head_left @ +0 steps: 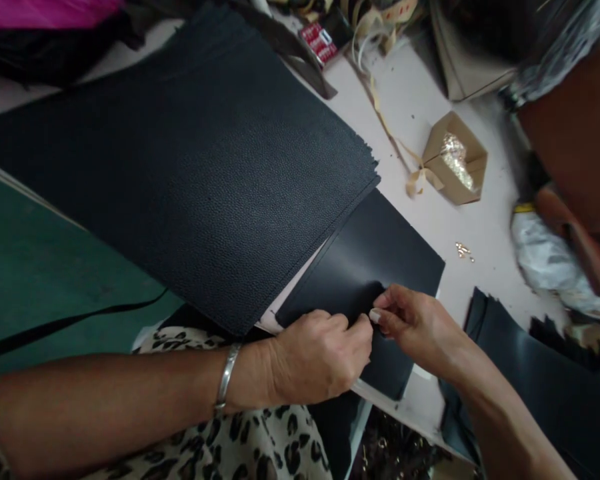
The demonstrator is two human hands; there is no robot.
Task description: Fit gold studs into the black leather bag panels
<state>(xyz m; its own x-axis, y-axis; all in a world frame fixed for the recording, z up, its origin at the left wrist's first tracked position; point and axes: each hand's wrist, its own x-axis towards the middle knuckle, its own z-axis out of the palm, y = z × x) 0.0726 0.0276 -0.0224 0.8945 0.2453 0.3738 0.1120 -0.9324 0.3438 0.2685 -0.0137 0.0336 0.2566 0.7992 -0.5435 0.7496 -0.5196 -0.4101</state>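
A smooth black leather panel (370, 257) lies on the pale table near the front edge. My left hand (315, 357) rests on its near edge with the fingers curled in a pinch. My right hand (415, 323) meets it from the right, thumb and fingertips pressed together at the same spot on the panel. Something tiny may be between the fingertips; I cannot make it out. A silver bangle (227, 377) circles my left wrist.
A stack of large grained black leather sheets (200, 160) covers the middle and overlaps the panel. A small cardboard box of gold fittings (455, 167) stands at the right, loose gold bits (464, 251) nearby. More black pieces (540, 373) lie at lower right. Another person (575, 133) leans in at right.
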